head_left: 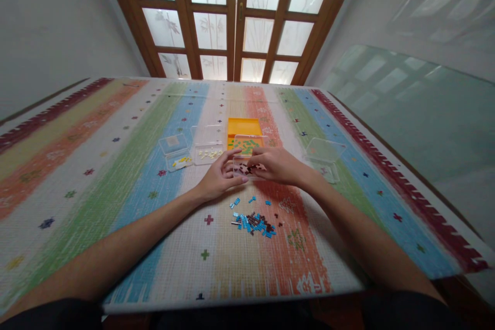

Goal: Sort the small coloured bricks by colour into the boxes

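Observation:
A small clear plastic box (242, 171) holding dark brown bricks stands in front of me. My left hand (220, 176) is curled around the left end of this box, thumb along its near side. Over the right part of the box is my right hand (273, 164), its fingers pinched together and pointing down into it. What those fingertips hold, if anything, is too small to make out. Closer to me lies a loose pile of tiny blue and brown bricks (255, 223), with a few blue ones (235, 202) scattered beyond it.
Behind my hands, an orange case (244, 126) stands open near a box of green bricks (247, 145). To the left are open clear boxes with cream pieces (209, 153) and yellow pieces (181, 161). Another clear box (327, 169) sits at right. A striped cloth (174, 247) covers the table.

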{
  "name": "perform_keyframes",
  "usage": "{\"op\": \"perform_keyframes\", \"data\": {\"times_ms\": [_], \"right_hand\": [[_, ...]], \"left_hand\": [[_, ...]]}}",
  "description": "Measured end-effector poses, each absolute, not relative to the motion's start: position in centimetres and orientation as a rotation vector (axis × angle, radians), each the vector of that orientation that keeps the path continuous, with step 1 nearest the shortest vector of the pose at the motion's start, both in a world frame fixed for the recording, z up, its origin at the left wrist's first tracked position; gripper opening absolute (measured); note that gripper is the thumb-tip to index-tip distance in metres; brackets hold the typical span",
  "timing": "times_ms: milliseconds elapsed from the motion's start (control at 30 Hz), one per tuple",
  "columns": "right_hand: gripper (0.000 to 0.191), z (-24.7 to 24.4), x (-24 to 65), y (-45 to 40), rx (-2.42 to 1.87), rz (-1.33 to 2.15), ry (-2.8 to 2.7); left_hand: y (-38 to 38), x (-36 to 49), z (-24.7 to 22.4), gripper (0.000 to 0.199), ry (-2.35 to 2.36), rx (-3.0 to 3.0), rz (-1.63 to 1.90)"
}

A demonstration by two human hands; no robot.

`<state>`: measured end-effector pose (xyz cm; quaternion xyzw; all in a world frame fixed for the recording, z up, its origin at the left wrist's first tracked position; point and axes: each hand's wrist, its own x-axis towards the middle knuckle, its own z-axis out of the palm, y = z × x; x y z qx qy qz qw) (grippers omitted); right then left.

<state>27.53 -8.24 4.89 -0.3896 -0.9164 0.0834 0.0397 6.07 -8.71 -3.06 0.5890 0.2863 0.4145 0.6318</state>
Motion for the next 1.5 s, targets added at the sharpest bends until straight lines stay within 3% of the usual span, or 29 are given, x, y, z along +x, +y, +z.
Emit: {"op": "perform_keyframes", "data": {"times_ms": [267, 733, 1200, 1500], "right_hand": [[0.027, 4.7, 27.2, -8.2, -1.261, 0.152, -2.836], [0.018, 4.2, 28.4, -8.0, -1.090, 0.364, -2.787], [0.023, 4.4, 28.5, -8.9, -1.030, 0.336, -2.740], [0.013, 4.7, 27.9, -12.9, -0.774, 0.645, -2.846]], "left_hand": [[-8.6, 6.1, -3.3, 0.074, 0.650, 1.345, 0.950], [-8.6, 6.0, -3.3, 0.075, 0.665, 1.337, 0.940], [-8.5, 6.2, -3.3, 0.077, 0.629, 1.340, 0.956], [-8.9, 6.2, -2.9, 0.075, 0.699, 1.351, 0.963]]}}
